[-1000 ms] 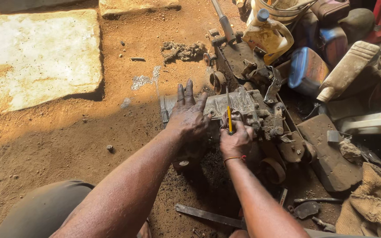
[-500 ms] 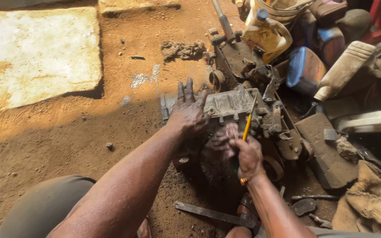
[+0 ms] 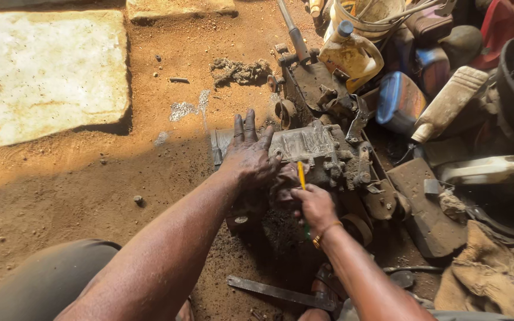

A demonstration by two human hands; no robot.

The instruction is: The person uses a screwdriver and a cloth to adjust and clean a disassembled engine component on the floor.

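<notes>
A greasy cast-metal engine block (image 3: 319, 151) is steadied by the left hand (image 3: 250, 156), laid flat and open. A slim yellow-handled screwdriver (image 3: 301, 175) is gripped by the closed right hand (image 3: 313, 205).

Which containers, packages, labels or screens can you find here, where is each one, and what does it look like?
Jug: top centre, behind the engine part; yellowish plastic, handled, blue cap.
Bottle: upper right, lying tilted; cream plastic, grimy.
Blue can: left of the bottle; blue and rusty orange.
Bucket: top edge; pale, round.
Sack: lower right; brown cloth, crumpled.
No screens or signs show.
</notes>
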